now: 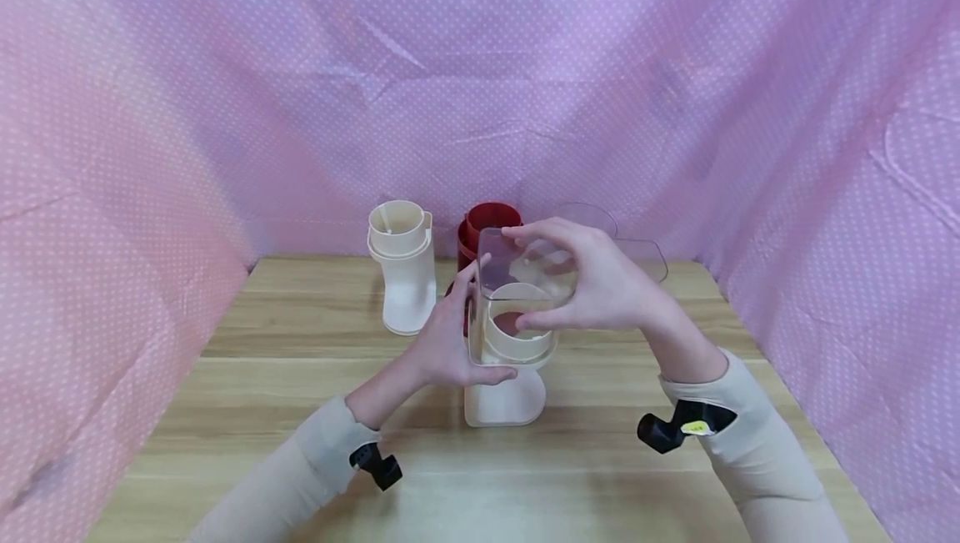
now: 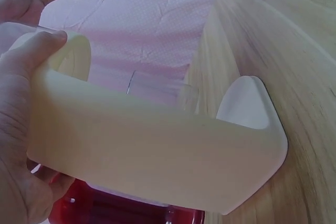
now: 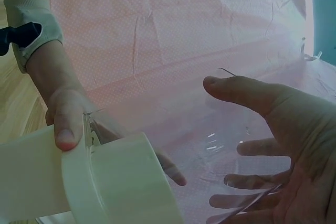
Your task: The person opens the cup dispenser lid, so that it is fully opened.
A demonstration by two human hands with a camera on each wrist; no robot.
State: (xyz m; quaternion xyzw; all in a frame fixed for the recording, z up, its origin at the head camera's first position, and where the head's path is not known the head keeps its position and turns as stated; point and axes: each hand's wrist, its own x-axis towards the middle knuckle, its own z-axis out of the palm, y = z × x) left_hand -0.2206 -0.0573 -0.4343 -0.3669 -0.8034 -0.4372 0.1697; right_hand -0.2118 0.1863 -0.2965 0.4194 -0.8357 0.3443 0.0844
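A cream plastic stand (image 1: 506, 401) with a round collar and a wide foot stands upright in front of me. My left hand (image 1: 450, 351) grips its top; the thumb (image 2: 50, 40) lies at the collar in the left wrist view, and the fingers are partly hidden behind the stand. Over the collar is a clear plastic container (image 1: 502, 263), which overlaps it in the head view. My right hand (image 1: 603, 276) holds this container from the right, thumb and fingers spread round its wall. The right wrist view shows the collar (image 3: 126, 177) close to the clear wall.
Another cream stand (image 1: 408, 293) stands at the back left. Behind the hands is a red stand (image 1: 491, 216), partly covered from view. More clear plastic (image 1: 647, 255) shows behind my right hand. Pink dotted cloth (image 1: 480, 109) hangs round the wooden table (image 1: 285, 393).
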